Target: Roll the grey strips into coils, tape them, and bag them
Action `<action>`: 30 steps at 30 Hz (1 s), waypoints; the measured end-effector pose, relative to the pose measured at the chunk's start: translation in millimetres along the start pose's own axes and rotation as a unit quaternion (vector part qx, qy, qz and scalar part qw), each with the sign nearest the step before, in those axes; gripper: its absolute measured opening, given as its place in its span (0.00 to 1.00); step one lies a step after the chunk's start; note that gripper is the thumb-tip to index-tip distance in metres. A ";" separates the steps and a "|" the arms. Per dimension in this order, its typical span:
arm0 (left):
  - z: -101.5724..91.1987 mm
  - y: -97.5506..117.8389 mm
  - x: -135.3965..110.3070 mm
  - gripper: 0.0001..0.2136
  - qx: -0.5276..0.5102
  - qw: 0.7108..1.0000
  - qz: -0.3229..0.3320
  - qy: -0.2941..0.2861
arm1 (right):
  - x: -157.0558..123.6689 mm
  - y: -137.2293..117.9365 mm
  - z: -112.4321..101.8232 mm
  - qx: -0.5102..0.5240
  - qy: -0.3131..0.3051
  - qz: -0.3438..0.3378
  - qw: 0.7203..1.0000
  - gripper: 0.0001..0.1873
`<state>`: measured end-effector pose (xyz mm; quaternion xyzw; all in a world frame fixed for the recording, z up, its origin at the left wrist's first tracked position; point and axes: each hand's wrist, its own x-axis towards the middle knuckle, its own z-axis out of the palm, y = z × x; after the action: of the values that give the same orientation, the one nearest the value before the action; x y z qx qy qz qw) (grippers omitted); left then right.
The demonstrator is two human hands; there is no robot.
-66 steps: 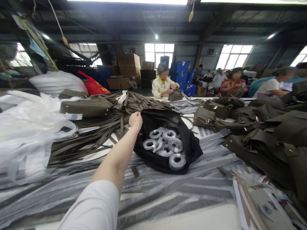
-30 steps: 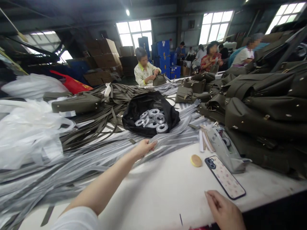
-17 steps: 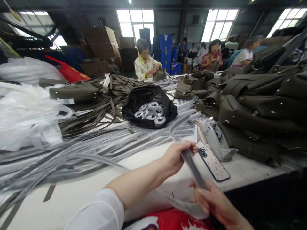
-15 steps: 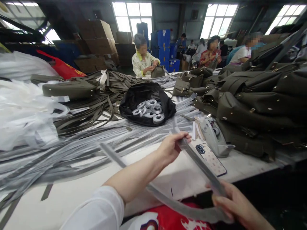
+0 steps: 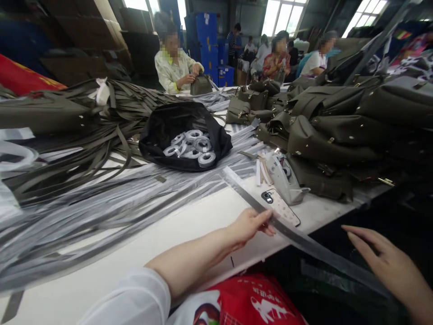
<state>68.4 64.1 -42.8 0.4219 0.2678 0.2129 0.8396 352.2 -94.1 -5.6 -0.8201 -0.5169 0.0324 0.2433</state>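
Note:
My left hand (image 5: 250, 228) is closed with its thumb on top of a long dark strap (image 5: 304, 243) covered in clear plastic. The strap's far end lies over the table towards the black bag, and its near part hangs past the table edge to the lower right. My right hand (image 5: 389, 262) has its fingers stretched out, with a gap between thumb and forefinger, and grips nothing visible. The strap's lower part runs close by it and fades into the dark. Just beyond my left hand lies a phone in a patterned case (image 5: 282, 207).
A black bag (image 5: 155, 144) holds several plastic-wrapped coils (image 5: 203, 144). Many wrapped straps (image 5: 111, 212) spread across the left, below a heap of bare olive straps (image 5: 131, 104). Olive handbags (image 5: 331, 135) pile up at right, beside a grey tape dispenser (image 5: 282, 176). A co-worker (image 5: 176, 63) handles a bag opposite.
My right hand has let go of the strap and moved right. The strap, earlier looped between both hands, now stretches down to the right. The view has turned right.

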 end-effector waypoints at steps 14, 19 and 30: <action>-38.2 -12.6 9.5 0.13 0.246 0.967 -0.071 -0.013 | -40.1 -87.9 52.7 0.335 -0.371 0.094 0.861 0.25; -50.6 13.9 11.7 0.23 0.159 0.979 -0.070 -0.105 | -37.6 -87.0 39.9 0.203 -0.463 0.018 0.863 0.21; -34.8 -9.9 -5.3 0.25 0.136 0.869 -0.240 -0.410 | -17.8 -90.5 22.2 0.103 -0.478 -0.053 0.871 0.13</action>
<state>43.8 76.2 -66.9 0.5042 0.0188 -0.2259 0.8333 261.9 -70.0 10.6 -0.6460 -0.6064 0.4608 0.0505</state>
